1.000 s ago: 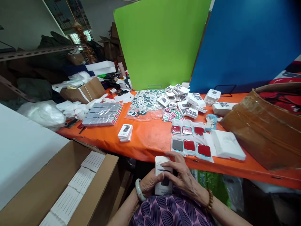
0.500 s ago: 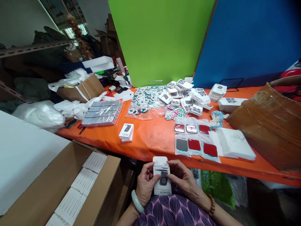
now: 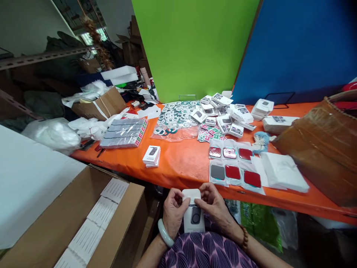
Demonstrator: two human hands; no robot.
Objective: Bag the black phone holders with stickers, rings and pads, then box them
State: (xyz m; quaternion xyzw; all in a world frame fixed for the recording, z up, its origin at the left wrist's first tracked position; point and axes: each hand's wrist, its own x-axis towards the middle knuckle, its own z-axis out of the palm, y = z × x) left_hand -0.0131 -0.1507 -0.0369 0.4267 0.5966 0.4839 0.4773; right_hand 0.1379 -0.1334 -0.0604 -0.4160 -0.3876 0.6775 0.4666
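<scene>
Shifted up, left hand (image 3: 173, 211) and right hand (image 3: 216, 208) pinch white box (image 3: 194, 220) beside orange table (image 3: 184, 163).

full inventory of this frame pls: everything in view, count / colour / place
small white box: one, white with a dark round part, below the table edge, in both hands
table: one, orange cover, across the middle
green board: one, upright behind the table, centre
blue board: one, upright behind the table, right
box pile: many, white, table rear
box stack: a few, white, table front left
bag of rings: one, clear, white and green rings, before the green board
pad pouches: six, mostly red, one grey, table front
open carton: one, brown, lower left
taped carton: one, brown, table right
left hand: grips the box's left side
right hand: grips its right side
</scene>
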